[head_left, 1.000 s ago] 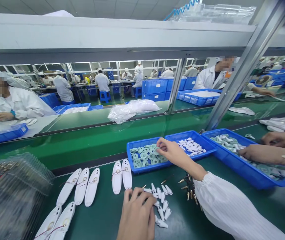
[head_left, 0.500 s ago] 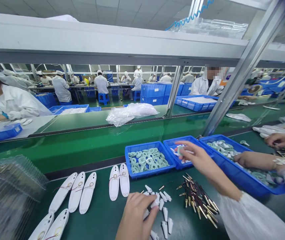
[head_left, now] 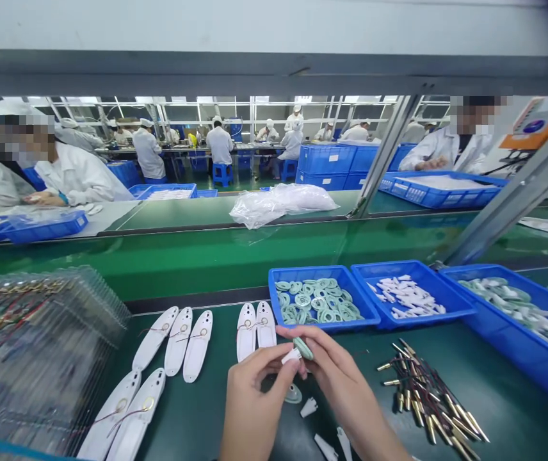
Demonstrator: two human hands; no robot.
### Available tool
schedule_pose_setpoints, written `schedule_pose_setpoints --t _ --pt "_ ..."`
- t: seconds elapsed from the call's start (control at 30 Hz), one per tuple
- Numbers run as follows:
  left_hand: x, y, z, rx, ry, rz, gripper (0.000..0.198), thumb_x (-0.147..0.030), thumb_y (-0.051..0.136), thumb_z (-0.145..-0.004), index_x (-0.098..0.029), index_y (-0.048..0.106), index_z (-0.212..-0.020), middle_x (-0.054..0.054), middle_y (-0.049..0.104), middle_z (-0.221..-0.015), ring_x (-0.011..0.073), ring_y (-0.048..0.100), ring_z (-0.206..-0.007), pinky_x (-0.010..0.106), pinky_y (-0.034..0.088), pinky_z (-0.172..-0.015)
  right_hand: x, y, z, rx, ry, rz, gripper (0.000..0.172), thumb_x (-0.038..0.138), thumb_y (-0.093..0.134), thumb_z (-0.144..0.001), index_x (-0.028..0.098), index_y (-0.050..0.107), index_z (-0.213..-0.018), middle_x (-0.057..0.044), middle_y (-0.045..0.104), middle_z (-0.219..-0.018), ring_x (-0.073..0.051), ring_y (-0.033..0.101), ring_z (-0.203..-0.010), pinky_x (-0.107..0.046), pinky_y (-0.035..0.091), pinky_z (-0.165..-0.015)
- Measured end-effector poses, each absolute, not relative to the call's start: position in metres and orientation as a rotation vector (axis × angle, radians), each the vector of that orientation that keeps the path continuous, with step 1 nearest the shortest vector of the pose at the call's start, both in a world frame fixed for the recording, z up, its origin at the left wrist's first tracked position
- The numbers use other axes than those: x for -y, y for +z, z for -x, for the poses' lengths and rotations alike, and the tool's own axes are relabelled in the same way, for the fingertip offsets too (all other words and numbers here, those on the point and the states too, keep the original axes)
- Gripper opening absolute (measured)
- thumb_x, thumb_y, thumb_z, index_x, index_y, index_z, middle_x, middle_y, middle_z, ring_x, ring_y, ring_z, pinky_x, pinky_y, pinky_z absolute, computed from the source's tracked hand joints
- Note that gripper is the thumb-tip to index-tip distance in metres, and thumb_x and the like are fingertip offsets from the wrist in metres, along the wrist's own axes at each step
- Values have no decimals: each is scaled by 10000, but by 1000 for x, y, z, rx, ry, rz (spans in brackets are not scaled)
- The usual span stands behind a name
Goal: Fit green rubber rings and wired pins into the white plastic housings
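The rings (head_left: pixel 303 348) are a pale, milky green, the clips (head_left: pixel 290 356) plain white. Dark green covers the counter (head_left: pixel 216 410), while the trays (head_left: pixel 509 342) are bright blue — so are the stools (head_left: pixel 223 174). The white shells (head_left: pixel 194 362) show reddish wires (head_left: pixel 193 335) and gold-coloured discs (head_left: pixel 203 332); the plugs (head_left: pixel 431 428) shine brassy gold. Coats (head_left: pixel 219 144) are white, the shelf (head_left: pixel 255 29) greyish white, the post (head_left: pixel 385 155) silvery.

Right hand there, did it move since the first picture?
Yes. The right hand was over the blue tray of green rings; now it is in front of that tray, nearer the person, beside the left hand.
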State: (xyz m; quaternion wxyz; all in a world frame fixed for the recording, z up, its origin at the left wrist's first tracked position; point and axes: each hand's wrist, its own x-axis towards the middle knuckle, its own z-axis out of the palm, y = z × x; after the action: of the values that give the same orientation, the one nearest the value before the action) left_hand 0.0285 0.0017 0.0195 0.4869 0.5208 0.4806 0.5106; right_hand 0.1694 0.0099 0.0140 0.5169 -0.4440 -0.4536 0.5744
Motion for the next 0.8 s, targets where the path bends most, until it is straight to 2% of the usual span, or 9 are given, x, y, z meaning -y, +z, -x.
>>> schedule_pose_setpoints --t 0.17,0.27,0.4,0.5,0.53,0.6,0.67,0.73,0.8 --pt "0 22 -26 -1290 1299 -1493 106 -164 710 -848 -214 802 -862 0 826 -751 179 773 -660 221 619 -667 -1 8 -160 892 1481 1007 384 608 580 -950 287 737 -1091 -77 743 -1200 -220 641 -896 -312 509 -759" --pt "2 21 -24 -1355 1367 -1777 135 -130 705 -863 -204 813 -898 11 808 -743 160 747 -616 204 591 -619 5 11 -152 814 1550 1008 483 663 546 -942 315 721 -1227 -82 706 -1323 -250 641 -1074 -372 498 -933" --pt "3 20 -22 -1351 1420 -1885 147 -116 695 -883 -183 804 -956 35 801 -804 160 756 -679 203 593 -658 11 16 -148 780 1603 929 473 659 502 -964 395 682 -1314 -11 574 -1507 -247 436 -1418 -423 331 -1171" --pt "1 23 -19 -1366 1421 -1799 167 -100 736 -846 -211 808 -949 17 830 -884 169 782 -759 203 609 -726 13 13 -153 865 1574 963 392 588 540 -983 467 641 -1342 67 497 -1566 -211 297 -1505 -408 230 -1229" --pt "0 25 -18 -1373 1418 -1769 175 -100 742 -840 -222 811 -945 7 835 -889 170 786 -765 203 613 -729 13 11 -155 909 1548 997 392 580 551 -981 473 634 -1348 71 493 -1568 -215 306 -1500 -408 234 -1229" --pt "-1 27 -16 -1368 1400 -1736 189 -103 727 -854 -238 815 -952 -5 840 -902 171 791 -778 208 618 -734 12 8 -160 987 1473 1084 411 580 567 -973 441 640 -1352 30 534 -1536 -248 447 -1406 -410 328 -1184" --pt "-1 28 -17 -1341 1366 -1737 208 -109 692 -883 -246 814 -981 -5 841 -930 170 793 -803 213 619 -750 9 6 -164 1038 1352 1185 429 601 557 -965 372 677 -1307 -43 648 -1394 -260 625 -1157 -397 475 -1042" --pt "0 28 -18 -1311 1328 -1754 213 -121 672 -902 -242 812 -1008 0 841 -944 166 791 -811 207 615 -752 6 7 -166 1109 1205 1277 442 632 544 -951 311 718 -1201 -78 714 -1205 -255 664 -964 -369 547 -880" --pt "2 27 -21 -1293 1292 -1767 208 -133 666 -913 -228 810 -1029 5 840 -921 156 788 -793 188 606 -732 4 10 -166 1217 1088 1320 425 637 554 -937 279 730 -1084 -81 711 -1104 -266 654 -971 -347 555 -830"
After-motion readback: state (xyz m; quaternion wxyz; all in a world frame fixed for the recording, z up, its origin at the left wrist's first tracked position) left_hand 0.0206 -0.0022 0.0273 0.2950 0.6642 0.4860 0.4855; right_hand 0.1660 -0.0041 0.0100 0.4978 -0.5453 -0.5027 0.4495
